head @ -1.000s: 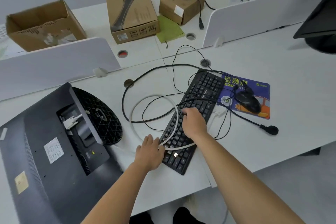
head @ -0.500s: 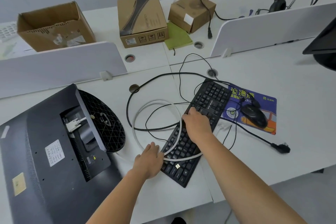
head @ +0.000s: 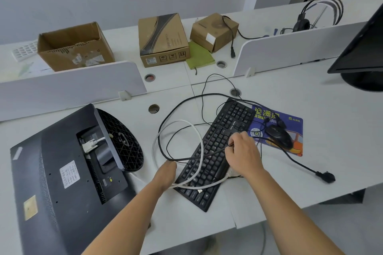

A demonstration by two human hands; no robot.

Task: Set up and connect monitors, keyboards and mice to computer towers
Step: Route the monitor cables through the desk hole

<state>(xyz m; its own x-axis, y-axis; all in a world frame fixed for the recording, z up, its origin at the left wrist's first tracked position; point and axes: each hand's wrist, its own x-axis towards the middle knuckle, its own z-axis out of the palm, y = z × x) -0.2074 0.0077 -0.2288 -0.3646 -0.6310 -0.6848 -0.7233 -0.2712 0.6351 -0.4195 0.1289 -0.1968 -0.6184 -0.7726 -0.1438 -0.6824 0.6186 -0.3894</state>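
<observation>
A black keyboard (head: pixel 215 157) lies slanted on the white desk (head: pixel 323 134), under a tangle of cables. My right hand (head: pixel 242 155) hovers over its keys and pinches a thick black power cable (head: pixel 176 114). That cable's plug (head: pixel 325 176) lies to the right. My left hand (head: pixel 166 174) grips the white cable (head: pixel 178 124) loop at the keyboard's left edge. A black monitor (head: pixel 58 174) lies face down at left, its round stand (head: pixel 122 143) pointing up, a white connector (head: pixel 90 145) plugged in its back. A black mouse (head: pixel 278 135) sits on a blue mouse pad (head: pixel 290 120).
White divider panels (head: pixel 68 87) run across the desk behind the cables. Beyond them stand an open cardboard box (head: pixel 74 47) and two closed boxes (head: pixel 163 39), plus a headset (head: pixel 302 20). Another monitor (head: pixel 364 54) stands at far right. Cable holes (head: pixel 153 108) pierce the desk.
My right hand has lifted off the keys and now pinches the black power cable. My left hand has curled round the white loop. The view has tilted up a little.
</observation>
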